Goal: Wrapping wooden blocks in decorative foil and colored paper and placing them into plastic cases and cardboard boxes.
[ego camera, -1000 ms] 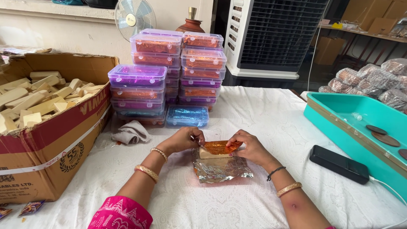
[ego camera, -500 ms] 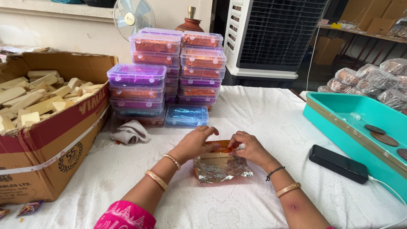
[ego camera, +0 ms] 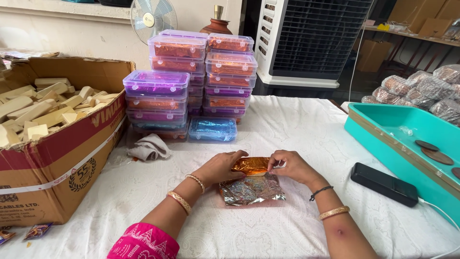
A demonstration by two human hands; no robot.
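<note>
White cloth table [ego camera: 268,230] fronts a black cooler [ego camera: 316,38]; near its front edge, left hand [ego camera: 221,166] and right hand [ego camera: 292,167] both pinch an orange foil-wrapped block [ego camera: 251,165] over silver foil [ego camera: 251,191].

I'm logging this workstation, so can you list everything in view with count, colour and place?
Orange foil-wrapped bar: one, between both hands.
Crinkled silver foil sheet: one, on the cloth below it.
Clear lidded plastic boxes: a stack, purple-tinted, table back.
Cardboard box of pale bars: one, brown, left.
Crumpled grey cloth: one, by the stack.
Teal tray: one, right.
Black phone: one, beside the tray.
White lace tablecloth: one.
Table fan, air cooler: behind.
Left hand, right hand: on the bar.
</note>
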